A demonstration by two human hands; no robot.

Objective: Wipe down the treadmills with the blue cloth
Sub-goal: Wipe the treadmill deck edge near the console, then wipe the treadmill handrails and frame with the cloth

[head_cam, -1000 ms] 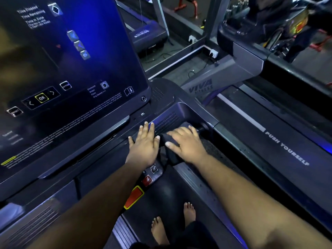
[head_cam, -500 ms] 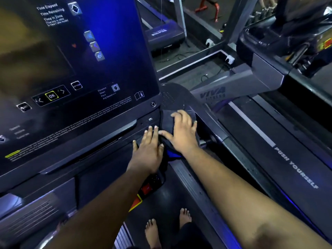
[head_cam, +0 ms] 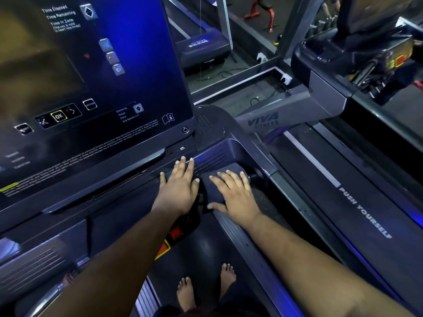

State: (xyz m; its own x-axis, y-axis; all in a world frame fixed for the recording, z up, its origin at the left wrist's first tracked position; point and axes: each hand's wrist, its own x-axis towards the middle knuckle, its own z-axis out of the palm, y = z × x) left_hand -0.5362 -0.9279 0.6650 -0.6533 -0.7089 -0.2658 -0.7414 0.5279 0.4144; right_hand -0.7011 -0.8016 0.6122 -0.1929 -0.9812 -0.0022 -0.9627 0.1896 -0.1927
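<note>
Cloth: the blue cloth lies bunched on the right end of the treadmill's console ledge, under the right hand and just right of the left hand; it looks dark in this light.
Right hand: the right hand lies flat on the cloth, fingers straight and slightly spread, thumb out toward the left hand, pressing down without curling round the fabric.
Left hand: the left hand rests palm-down on the ledge just beside the cloth, fingers straight and close together, holding nothing; its little finger nearly meets the cloth's edge.
Beyond the fingertips: the display panel rises ahead and left of both hands, with an OK button lit yellow.
Below the left wrist: a red and orange stop tab shows partly under the forearm.
Below both arms: two bare feet stand on the belt.
Right of the right arm: a neighbouring treadmill's belt bears the words PUSH YOURSELF.
</note>
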